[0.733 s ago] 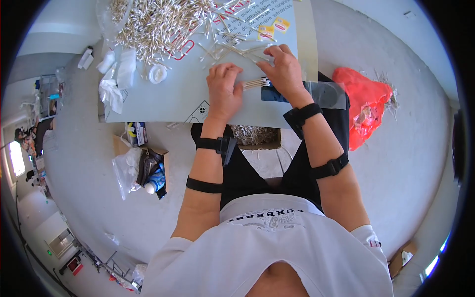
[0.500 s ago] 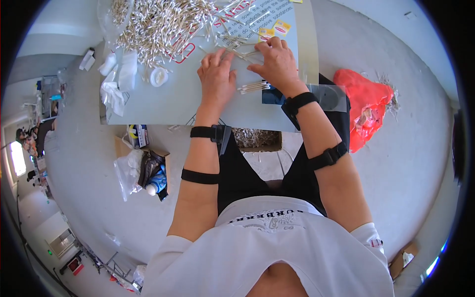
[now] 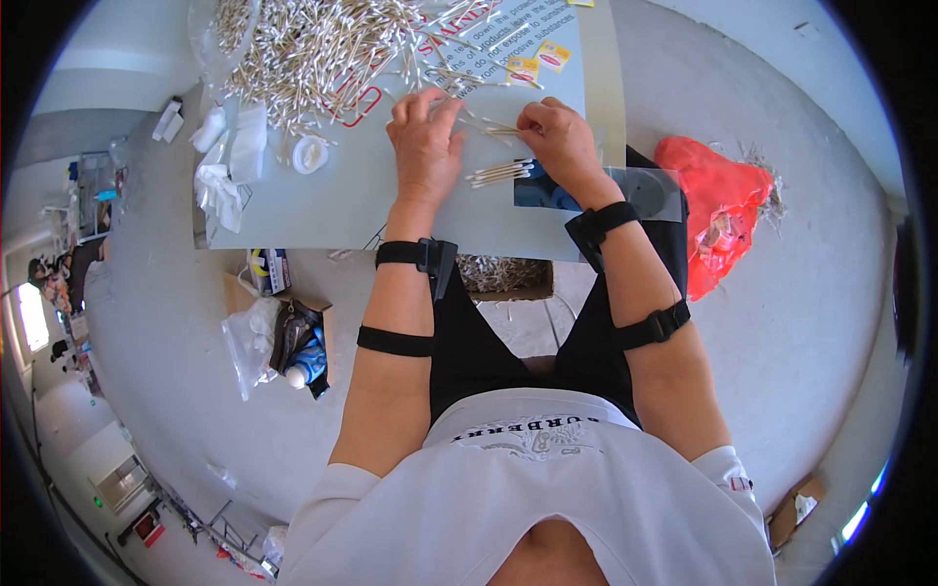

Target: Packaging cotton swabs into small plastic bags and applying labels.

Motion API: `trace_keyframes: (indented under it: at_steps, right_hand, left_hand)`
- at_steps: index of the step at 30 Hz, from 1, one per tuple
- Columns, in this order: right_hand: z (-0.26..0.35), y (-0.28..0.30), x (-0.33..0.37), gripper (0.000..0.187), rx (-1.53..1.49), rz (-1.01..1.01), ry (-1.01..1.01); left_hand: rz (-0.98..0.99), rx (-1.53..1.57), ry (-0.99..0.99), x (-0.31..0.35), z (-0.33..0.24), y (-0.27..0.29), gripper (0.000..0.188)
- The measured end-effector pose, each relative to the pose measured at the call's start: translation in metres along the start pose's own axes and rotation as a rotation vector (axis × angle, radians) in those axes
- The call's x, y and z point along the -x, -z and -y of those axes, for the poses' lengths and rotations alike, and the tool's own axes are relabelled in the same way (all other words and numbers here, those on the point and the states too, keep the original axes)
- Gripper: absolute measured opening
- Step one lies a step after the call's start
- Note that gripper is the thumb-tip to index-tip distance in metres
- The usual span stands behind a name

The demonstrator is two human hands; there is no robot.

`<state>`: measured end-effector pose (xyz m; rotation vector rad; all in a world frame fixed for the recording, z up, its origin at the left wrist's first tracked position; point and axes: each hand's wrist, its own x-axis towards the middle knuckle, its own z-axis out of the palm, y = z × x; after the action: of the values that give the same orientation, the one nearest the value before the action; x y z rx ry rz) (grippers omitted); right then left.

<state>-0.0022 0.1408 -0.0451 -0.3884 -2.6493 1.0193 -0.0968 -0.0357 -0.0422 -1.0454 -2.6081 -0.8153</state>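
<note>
- Head camera: both forearms reach forward over the surface (image 3: 322, 210), black straps around each, wrists bent so that the backs of the hands face up.
- The left hand (image 3: 426, 146) has its fingers bent and tips down near the loose swabs (image 3: 459, 80); thumb and index finger are apart, with nothing visible between them.
- The right hand (image 3: 557, 142) grasps the held swabs (image 3: 502, 130) between thumb and fingertips, their shafts pointing left; how many, I cannot tell.
- The row of swabs (image 3: 501, 174) lies below the gap between the hands, its right ends overlapping a dark card (image 3: 535, 197).
- A clear sheet (image 3: 657, 192) juts past the surface's right edge, over the person's leg.
- Far left on the surface spreads the heap of swabs (image 3: 313, 59); a round white tub (image 3: 310, 154) and white pads (image 3: 248, 145) sit just below it.
- Two yellow packets (image 3: 523, 70) lie beyond the right hand, and a red bag (image 3: 718, 210) is on the floor at right.
- Half a second ago, the right hand was spread above the loose swabs; now it is lower and pinched. The row of swabs stays by the card.
</note>
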Motion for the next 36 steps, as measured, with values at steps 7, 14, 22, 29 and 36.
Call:
trace_keyframes:
  at_steps: [7, 14, 22, 29, 36]
  right_hand:
    - [-0.004, 0.009, 0.004, 0.006, -0.057, 0.003, -0.059]
    - [-0.009, 0.012, -0.001, 0.007, -0.022, 0.005, -0.044]
    - [-0.004, 0.009, 0.007, 0.013, -0.056, -0.052, -0.060]
    - [0.031, -0.022, -0.021, 0.014, 0.025, -0.069, -0.014]
    - [0.034, -0.030, -0.048, 0.015, 0.258, 0.052, -0.079]
  left_hand:
    - [0.029, 0.046, -0.043, 0.009, -0.005, -0.006, 0.017]
    - [0.106, 0.115, -0.056, 0.015, -0.014, -0.002, 0.016]
    - [-0.031, 0.141, 0.057, 0.002, -0.007, -0.009, 0.023]
    - [-0.047, -0.089, 0.134, -0.018, 0.009, -0.011, 0.038]
    - [-0.058, -0.090, 0.145, -0.019, 0.018, -0.013, 0.040]
